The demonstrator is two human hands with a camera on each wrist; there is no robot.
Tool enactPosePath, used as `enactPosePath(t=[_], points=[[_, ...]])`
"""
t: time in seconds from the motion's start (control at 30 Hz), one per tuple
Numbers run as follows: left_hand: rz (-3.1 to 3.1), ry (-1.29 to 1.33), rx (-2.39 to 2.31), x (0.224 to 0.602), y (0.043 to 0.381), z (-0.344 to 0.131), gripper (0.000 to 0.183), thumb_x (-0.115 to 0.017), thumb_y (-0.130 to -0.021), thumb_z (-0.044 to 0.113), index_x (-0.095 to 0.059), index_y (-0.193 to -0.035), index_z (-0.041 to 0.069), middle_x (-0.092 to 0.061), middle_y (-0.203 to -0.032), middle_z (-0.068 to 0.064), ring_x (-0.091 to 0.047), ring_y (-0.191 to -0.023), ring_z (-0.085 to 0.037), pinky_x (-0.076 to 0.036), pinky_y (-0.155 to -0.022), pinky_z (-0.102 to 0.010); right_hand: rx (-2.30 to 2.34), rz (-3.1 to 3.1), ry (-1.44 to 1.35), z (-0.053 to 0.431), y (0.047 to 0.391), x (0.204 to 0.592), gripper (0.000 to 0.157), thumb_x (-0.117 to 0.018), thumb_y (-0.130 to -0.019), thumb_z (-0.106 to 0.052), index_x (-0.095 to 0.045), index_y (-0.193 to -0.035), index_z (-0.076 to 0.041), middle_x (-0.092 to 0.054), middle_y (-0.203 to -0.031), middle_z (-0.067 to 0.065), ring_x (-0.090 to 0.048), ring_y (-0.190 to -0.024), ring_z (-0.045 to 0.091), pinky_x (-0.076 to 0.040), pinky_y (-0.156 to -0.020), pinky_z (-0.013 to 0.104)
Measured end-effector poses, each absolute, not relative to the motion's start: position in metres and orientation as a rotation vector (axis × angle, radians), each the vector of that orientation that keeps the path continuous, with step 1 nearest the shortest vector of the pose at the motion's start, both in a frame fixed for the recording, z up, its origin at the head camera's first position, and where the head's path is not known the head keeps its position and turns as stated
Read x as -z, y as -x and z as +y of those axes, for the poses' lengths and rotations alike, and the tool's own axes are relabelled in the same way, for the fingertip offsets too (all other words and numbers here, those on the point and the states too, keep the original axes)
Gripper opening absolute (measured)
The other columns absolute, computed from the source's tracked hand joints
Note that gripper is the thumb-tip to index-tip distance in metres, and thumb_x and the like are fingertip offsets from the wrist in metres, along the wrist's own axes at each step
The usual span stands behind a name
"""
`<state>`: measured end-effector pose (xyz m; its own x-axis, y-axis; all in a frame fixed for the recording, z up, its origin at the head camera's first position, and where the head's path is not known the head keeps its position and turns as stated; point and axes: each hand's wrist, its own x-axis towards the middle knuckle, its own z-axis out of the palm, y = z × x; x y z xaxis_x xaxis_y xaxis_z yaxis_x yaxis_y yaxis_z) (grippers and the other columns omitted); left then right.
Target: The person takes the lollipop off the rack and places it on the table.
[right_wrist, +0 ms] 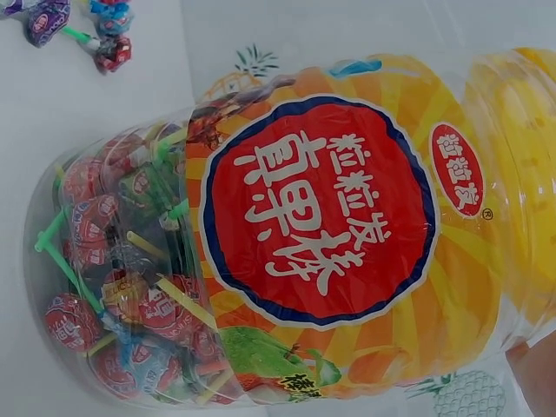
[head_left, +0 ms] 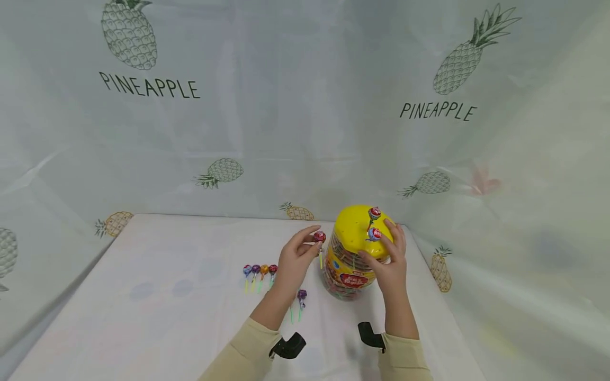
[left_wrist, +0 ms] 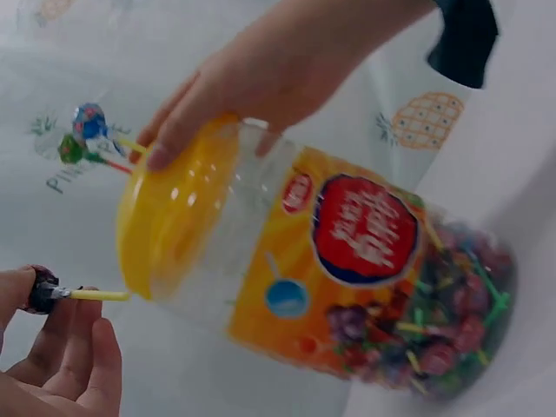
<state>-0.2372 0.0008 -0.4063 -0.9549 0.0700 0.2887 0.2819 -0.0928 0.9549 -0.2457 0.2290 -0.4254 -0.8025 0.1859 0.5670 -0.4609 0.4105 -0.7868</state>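
My left hand (head_left: 294, 264) pinches a dark red wrapped lollipop (head_left: 319, 236) by its head, the yellow stick pointing down beside the jar. In the left wrist view that lollipop's stick (left_wrist: 100, 295) reaches close to the lid's edge; whether they touch I cannot tell. On the right, my right hand (head_left: 393, 264) grips the yellow lid (head_left: 351, 227) of a clear candy jar (head_left: 353, 279). Two lollipops stand with their sticks in the lid: a red one (head_left: 374, 213) and a blue one (head_left: 374, 234). Through the jar's clear bottom part, many wrapped lollipops (right_wrist: 130, 295) show.
Several lollipops (head_left: 256, 269) lie in a row on the white-covered table (head_left: 167, 264), left of the left hand. Nearer, a purple lollipop (head_left: 302, 295) lies beside another stick, partly hidden by the left forearm. A pineapple-print curtain (head_left: 286, 106) hangs behind the table.
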Motion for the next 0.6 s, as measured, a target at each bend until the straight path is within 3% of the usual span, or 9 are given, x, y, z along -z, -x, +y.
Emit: enactPosePath(t=[0.2, 0.4, 0.6], points=[[-2.056, 0.247, 2.154, 0.433, 0.226, -0.022, 0.031, -0.064, -0.096, 0.021, -0.063, -0.127, 0.022, -0.06, -0.111, -0.008, -0.066, -0.09, -0.024, -0.056, -0.075, -0.031, -1.402, -2.088, -0.234, 0.229, 0.245, 0.424, 0.044, -0.08, -0.079, -0.001, -0.067, -0.121, -0.001, -0.036, -0.152, -0.003, -0.009, -0.145, 0.011, -0.024, -0.111, 0.058], [-2.103, 0.082, 2.108, 0.454, 0.218, -0.046, 0.027, -0.063, -0.096, 0.018, -0.066, -0.124, 0.021, -0.06, -0.109, -0.008, -0.066, -0.085, -0.022, -0.055, -0.076, -0.029, -1.426, -2.108, -0.182, 0.229, 0.245, 0.424, 0.045, -0.08, -0.079, -0.002, -0.067, -0.122, -0.003, -0.035, -0.153, -0.005, -0.008, -0.145, 0.009, -0.026, -0.112, 0.049], [-2.198, -0.071, 2.038, 0.474, 0.217, -0.071, 0.032, -0.068, -0.093, 0.014, -0.066, -0.125, 0.015, -0.06, -0.105, -0.011, -0.069, -0.082, -0.023, -0.056, -0.067, -0.03, -1.434, -2.123, -0.174, 0.222, 0.237, 0.413, 0.043, -0.077, -0.08, 0.004, -0.064, -0.12, 0.005, -0.034, -0.153, 0.007, -0.008, -0.146, 0.019, -0.026, -0.113, 0.04]])
